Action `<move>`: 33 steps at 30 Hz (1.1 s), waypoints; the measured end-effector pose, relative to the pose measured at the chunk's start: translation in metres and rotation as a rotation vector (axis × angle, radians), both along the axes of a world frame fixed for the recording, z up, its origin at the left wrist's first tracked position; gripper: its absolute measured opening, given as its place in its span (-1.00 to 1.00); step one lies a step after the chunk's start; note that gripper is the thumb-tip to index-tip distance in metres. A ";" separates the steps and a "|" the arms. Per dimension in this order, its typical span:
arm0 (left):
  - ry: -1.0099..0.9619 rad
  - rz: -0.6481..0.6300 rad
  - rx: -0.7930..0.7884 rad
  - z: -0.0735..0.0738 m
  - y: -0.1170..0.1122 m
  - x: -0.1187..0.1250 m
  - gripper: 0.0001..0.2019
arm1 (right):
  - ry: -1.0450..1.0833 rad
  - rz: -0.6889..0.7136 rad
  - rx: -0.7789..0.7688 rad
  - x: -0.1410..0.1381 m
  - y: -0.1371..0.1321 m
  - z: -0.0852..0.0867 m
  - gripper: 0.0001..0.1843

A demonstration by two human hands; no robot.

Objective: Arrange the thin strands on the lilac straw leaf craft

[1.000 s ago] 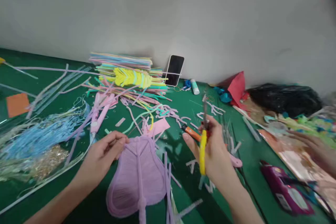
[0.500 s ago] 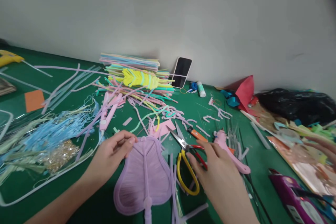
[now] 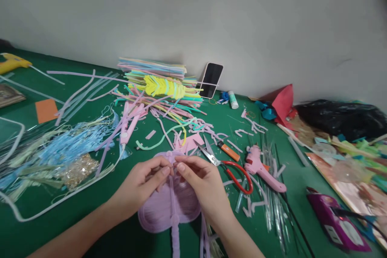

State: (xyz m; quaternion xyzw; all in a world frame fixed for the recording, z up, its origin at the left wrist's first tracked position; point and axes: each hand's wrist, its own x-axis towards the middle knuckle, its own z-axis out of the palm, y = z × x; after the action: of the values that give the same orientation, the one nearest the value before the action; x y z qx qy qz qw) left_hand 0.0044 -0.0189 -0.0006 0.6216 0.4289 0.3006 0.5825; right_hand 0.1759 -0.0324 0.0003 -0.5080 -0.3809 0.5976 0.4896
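A purple fan-shaped piece (image 3: 165, 209) with a fuzzy rim, a central rib and a wrapped handle lies in front of me. Over its upper part, my left hand (image 3: 151, 179) is closed in a pinch. Facing it, my right hand (image 3: 202, 177) pinches too, and the fingertips of both nearly meet. Whatever is between them is too small to make out. Just right of my right hand rest scissors (image 3: 211, 156) with a red handle loop, blades pointing away. An orange lighter (image 3: 229, 151) and pink paper (image 3: 192, 142) lie beyond.
Colourful pipe cleaners (image 3: 157, 66) are piled at the back beside a phone (image 3: 212, 78). Blue tassels (image 3: 69, 141) lie left. A pink glue gun (image 3: 263, 171), clear sticks and a purple device (image 3: 335, 219) lie right. A yellow glue gun (image 3: 13, 63) sits far left.
My right hand has left the scissors and moved left to meet my left hand over the fan. The red scissor loop has swung outward. Another person's hand at the right edge is gone.
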 end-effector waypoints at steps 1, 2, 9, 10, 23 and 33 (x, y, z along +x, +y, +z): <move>-0.008 -0.013 -0.006 -0.001 0.000 0.001 -0.70 | 0.014 -0.008 0.008 -0.003 0.001 -0.001 -0.79; -0.013 -0.020 -0.009 -0.001 -0.001 0.002 -0.70 | 0.018 -0.017 0.018 -0.005 0.001 -0.001 -0.82; -0.040 -0.033 -0.034 -0.003 0.001 0.000 -0.71 | 0.008 -0.043 0.036 0.000 0.004 0.001 -0.83; -0.043 -0.038 -0.035 -0.003 0.001 0.000 -0.70 | 0.009 -0.046 0.035 0.001 0.004 0.001 -0.83; 0.050 -0.031 -0.080 -0.003 0.002 0.002 -0.71 | 0.081 -0.151 0.000 0.007 0.007 -0.002 -0.79; 0.166 0.091 -0.080 0.006 0.025 -0.018 -0.73 | -0.614 0.006 0.626 0.020 -0.015 0.000 -0.89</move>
State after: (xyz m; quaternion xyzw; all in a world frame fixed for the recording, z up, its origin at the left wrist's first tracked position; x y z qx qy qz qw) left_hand -0.0134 0.0061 0.0057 0.6006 0.5150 0.2568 0.5551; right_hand 0.1963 -0.0476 0.0002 -0.4880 -0.6732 0.2759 0.4822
